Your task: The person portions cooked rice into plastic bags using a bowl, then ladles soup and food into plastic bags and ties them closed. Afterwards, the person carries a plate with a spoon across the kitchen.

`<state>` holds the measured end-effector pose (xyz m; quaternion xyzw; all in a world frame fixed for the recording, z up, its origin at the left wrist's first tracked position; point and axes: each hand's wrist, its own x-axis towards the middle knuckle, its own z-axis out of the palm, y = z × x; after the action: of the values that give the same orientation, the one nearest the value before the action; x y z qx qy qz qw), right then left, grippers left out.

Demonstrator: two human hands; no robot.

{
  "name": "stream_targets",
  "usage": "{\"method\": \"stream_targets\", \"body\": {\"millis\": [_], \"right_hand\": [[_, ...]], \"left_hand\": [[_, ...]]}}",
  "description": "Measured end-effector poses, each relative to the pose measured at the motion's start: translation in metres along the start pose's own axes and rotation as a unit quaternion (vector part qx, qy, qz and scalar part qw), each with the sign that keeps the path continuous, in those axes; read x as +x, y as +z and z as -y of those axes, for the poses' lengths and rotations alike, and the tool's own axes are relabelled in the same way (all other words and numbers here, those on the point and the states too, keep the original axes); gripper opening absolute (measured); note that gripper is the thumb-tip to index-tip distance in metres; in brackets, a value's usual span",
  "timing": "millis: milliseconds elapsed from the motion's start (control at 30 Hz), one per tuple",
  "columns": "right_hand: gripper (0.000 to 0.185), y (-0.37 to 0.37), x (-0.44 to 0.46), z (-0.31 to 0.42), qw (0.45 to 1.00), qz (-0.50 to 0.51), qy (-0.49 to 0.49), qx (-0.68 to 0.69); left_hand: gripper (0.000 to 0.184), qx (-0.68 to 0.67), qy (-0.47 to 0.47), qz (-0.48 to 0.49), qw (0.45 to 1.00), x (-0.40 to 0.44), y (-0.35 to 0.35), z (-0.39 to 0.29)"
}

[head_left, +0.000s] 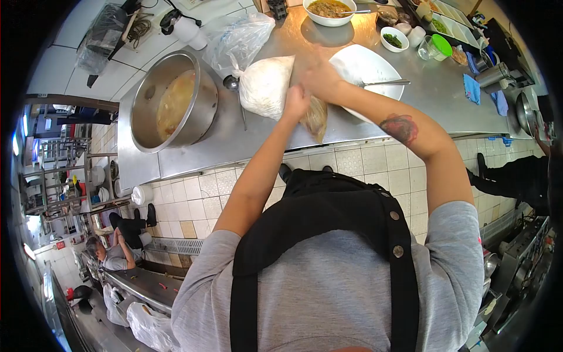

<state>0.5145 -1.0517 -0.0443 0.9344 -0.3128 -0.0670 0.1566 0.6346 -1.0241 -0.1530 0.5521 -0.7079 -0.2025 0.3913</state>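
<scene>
"Pot [202, 105] first: where is it from the white bag [267, 88]?"

"Left of it on the worktop [434, 111], with cloudy liquid inside. The ladle [231, 83] lies between them, and clear plastic [240, 44] lies beyond."

"And the hands?"

"Left hand [296, 101] is at the white bag's right side, its grip closed beside the upper end of the brown bag [315, 123]. Exactly what it pinches is hidden."

"Right hand [319, 76]?"

"Just right of the left one, blurred, so I can't tell its grip. The brown bag sits below it, right of the white bag, near the worktop's front edge."

"Farther right of the white bag?"

"The dish [352, 58], with a spoon [387, 83] across its rim. Beyond are the stew bowl [328, 20] and the greens bowl [394, 47]."
</scene>
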Motion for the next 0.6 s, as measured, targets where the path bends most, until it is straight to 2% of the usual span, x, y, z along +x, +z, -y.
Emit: {"method": "stream_targets", "body": {"millis": [33,100,167,267,367,400,467,500,567,600], "right_hand": [[0.019,0.001,-0.004,-0.011,0.996,0.087,0.026,-0.012],[0.018,-0.008,-0.034,-0.023,0.988,0.088,0.069,0.104],[0.024,-0.019,-0.056,-0.033,0.944,0.207,0.090,0.242],[0.030,0.001,-0.085,-0.066,0.873,0.190,0.034,0.449],[0.035,-0.017,-0.108,-0.078,0.839,0.219,0.104,0.486],[0.035,-0.019,-0.118,-0.083,0.866,0.152,0.056,0.472],[0.033,-0.033,-0.134,-0.095,0.863,0.139,0.031,0.484],[0.033,-0.041,-0.140,-0.102,0.862,0.132,0.018,0.490],[0.032,-0.057,-0.153,-0.119,0.816,0.092,0.005,0.571],[0.032,-0.062,-0.158,-0.126,0.790,0.072,-0.001,0.609]], "left_hand": [[0.023,-0.074,-0.057,0.038,0.995,0.001,-0.007,-0.005],[0.025,-0.056,0.012,0.084,0.995,0.003,-0.017,-0.014],[0.021,-0.085,0.063,0.160,0.981,0.005,-0.022,-0.017],[0.021,-0.226,-0.062,0.318,0.919,0.010,-0.028,-0.023],[0.020,-0.174,-0.007,0.336,0.926,0.018,-0.034,-0.034],[0.021,-0.142,0.035,0.340,0.929,0.020,-0.041,-0.044],[0.025,-0.074,0.115,0.344,0.929,0.023,-0.064,-0.073],[0.025,-0.102,0.124,0.333,0.929,0.023,-0.073,-0.085],[0.025,-0.159,0.145,0.313,0.925,0.023,-0.087,-0.111],[0.026,-0.209,0.101,0.319,0.919,0.024,-0.096,-0.129]]}}
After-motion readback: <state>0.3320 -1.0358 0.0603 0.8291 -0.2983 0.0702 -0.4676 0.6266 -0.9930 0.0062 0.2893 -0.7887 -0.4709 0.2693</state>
